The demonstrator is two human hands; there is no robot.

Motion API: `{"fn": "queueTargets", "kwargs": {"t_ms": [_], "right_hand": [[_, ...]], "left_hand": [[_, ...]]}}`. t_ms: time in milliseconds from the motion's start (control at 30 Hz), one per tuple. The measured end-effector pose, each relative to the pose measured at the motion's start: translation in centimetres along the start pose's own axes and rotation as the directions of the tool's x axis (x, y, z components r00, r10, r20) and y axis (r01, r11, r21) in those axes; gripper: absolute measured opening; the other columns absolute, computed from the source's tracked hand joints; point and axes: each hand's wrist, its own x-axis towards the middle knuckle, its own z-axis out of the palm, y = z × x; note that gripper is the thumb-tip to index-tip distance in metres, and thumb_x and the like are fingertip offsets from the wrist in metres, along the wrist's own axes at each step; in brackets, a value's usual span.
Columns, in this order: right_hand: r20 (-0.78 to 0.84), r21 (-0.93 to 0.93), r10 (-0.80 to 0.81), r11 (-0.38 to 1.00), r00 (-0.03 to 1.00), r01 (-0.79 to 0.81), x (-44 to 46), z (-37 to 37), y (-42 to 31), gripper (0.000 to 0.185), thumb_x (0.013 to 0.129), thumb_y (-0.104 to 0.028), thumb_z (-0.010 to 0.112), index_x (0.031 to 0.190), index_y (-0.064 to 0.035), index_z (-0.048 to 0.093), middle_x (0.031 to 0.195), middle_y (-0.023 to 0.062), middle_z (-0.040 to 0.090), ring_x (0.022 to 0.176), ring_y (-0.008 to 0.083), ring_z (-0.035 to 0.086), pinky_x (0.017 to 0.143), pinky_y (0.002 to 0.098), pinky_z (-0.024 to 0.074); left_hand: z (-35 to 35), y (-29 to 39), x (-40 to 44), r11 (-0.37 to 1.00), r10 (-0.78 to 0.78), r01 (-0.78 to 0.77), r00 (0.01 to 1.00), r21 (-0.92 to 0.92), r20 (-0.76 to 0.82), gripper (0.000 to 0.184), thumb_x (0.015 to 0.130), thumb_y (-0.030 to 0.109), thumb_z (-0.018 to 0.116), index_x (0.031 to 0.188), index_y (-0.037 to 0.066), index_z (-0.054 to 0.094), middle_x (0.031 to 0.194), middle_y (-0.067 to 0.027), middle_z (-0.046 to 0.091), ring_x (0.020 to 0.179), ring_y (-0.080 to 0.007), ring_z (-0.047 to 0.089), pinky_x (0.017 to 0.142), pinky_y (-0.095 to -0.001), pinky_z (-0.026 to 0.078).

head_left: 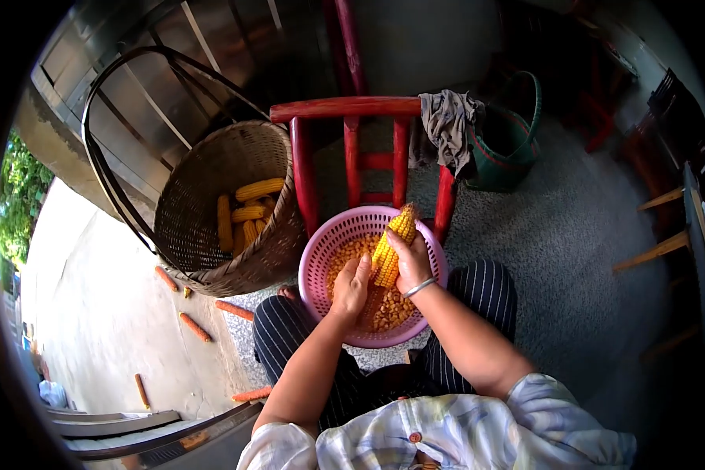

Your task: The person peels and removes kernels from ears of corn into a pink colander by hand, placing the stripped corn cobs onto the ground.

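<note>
A yellow corn cob (pixel 392 252), tilted with its tip up and to the right, is held over a pink perforated basket (pixel 315 274). My right hand (pixel 413 262) is wrapped round the cob's right side, with a bracelet at the wrist. My left hand (pixel 351 288) is at the lower left of the cob, thumb up against it; its fingers are partly hidden. Loose kernels (pixel 392 310) lie in the basket beneath both hands, with a reddish-brown patch among them.
A wicker basket (pixel 219 172) with a tall handle holds several corn cobs (pixel 258 189). A red wooden chair (pixel 345 110) with a grey cloth (pixel 450 129) stands ahead, beside a green basket (pixel 505 149). Bare cobs (pixel 194 327) lie on the floor at left.
</note>
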Motion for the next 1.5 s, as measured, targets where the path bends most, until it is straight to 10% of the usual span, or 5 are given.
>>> {"fn": "queueTargets", "kwargs": {"t_ms": [267, 1200, 1500], "right_hand": [[-0.083, -0.110, -0.013, 0.994, 0.996, 0.004, 0.2, -0.2, 0.2, 0.034, 0.077, -0.014, 0.069, 0.102, -0.0026, 0.049, 0.090, 0.0037, 0.055, 0.080, 0.0136, 0.054, 0.072, 0.0281, 0.0451], [-0.114, -0.194, -0.058, 0.980, 0.992, 0.035, -0.9, 1.0, -0.6, 0.030, 0.080, -0.015, 0.063, 0.103, -0.0032, 0.047, 0.092, 0.0048, 0.054, 0.082, 0.0143, 0.053, 0.073, 0.0287, 0.0459], [-0.018, -0.358, -0.075, 0.932, 0.997, 0.064, -0.3, -0.1, 0.7, 0.043, 0.081, -0.020, 0.065, 0.113, -0.0025, 0.042, 0.098, 0.0046, 0.051, 0.089, 0.0136, 0.051, 0.080, 0.0287, 0.0428]], "left_hand": [[0.7, 2.8, -1.7, 0.825, 0.137, -0.142, 0.989, 0.548, 0.050, 0.040, 0.092, 0.034, 0.042, 0.090, -0.003, 0.058, 0.075, -0.0262, 0.059, 0.075, -0.0408, 0.058, 0.067, -0.0433, 0.045], [0.4, -0.1, -0.5, 0.908, 0.191, -0.164, 0.981, 0.386, -0.033, 0.048, 0.094, 0.037, 0.037, 0.087, -0.006, 0.057, 0.073, -0.0270, 0.058, 0.074, -0.0409, 0.059, 0.067, -0.0434, 0.044], [0.7, -0.4, 0.0, 0.925, 0.041, -0.029, 0.999, 0.379, -0.023, 0.066, 0.084, 0.057, 0.044, 0.090, -0.006, 0.059, 0.082, -0.0258, 0.061, 0.085, -0.0366, 0.060, 0.076, -0.0405, 0.044]]}}
